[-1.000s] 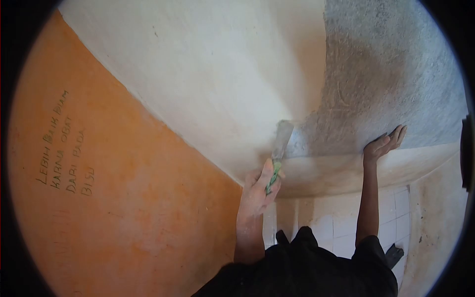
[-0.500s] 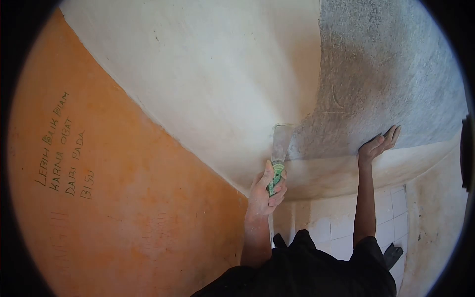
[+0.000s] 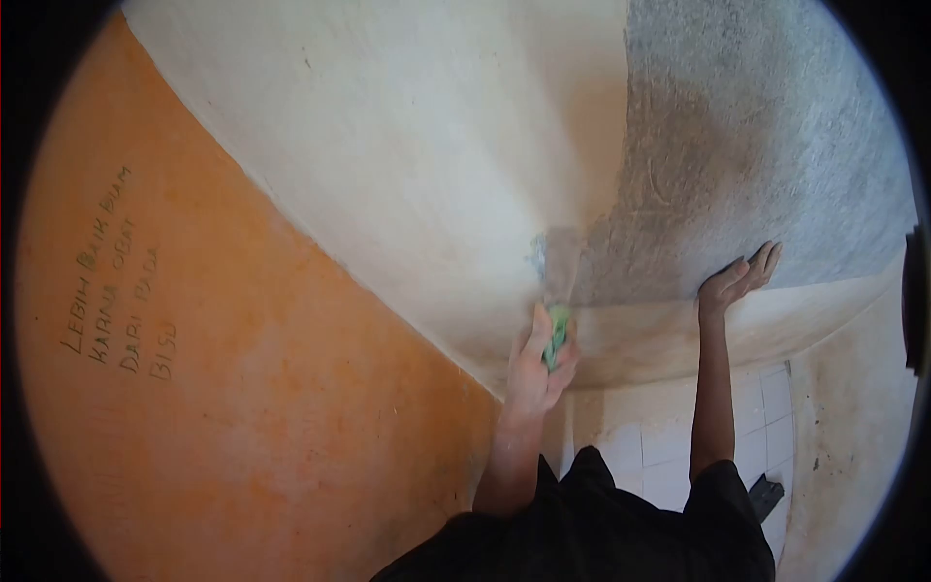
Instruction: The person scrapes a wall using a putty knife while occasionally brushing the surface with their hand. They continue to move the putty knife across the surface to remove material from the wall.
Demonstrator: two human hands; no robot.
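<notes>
Head view: scraper (image 3: 560,276) sticks up from gripping left hand (image 3: 539,367).

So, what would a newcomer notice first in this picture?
The big orange wall on the left, with handwritten words on it, catches the eye first. In the middle, the left hand holds a green-handled scraper against the cream plaster, beside the rough grey patch. The right hand lies flat at that patch's lower edge.
</notes>
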